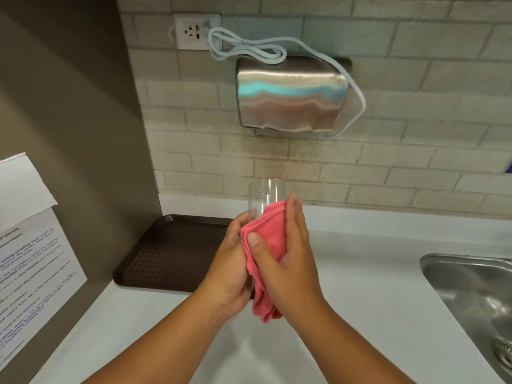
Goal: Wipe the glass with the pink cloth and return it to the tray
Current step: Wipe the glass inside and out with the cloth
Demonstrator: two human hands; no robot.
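Two hands raised above white counter [360, 273]: left hand [230, 261] closed on clear glass [263, 199], upright, right of brown tray [171, 253]; right hand [293, 250] fingers wrapped over pink cloth [270, 239], pressed against glass side; steel sink [471, 278] far right

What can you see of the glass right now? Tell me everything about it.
The glass is a clear, plain tumbler that looks empty, held roughly upright above the white counter, off the brown tray. Only its open rim and upper wall show; the rest is hidden. The left hand grips its left side, and the right hand presses the pink cloth against its lower part. No chips or marks can be made out.
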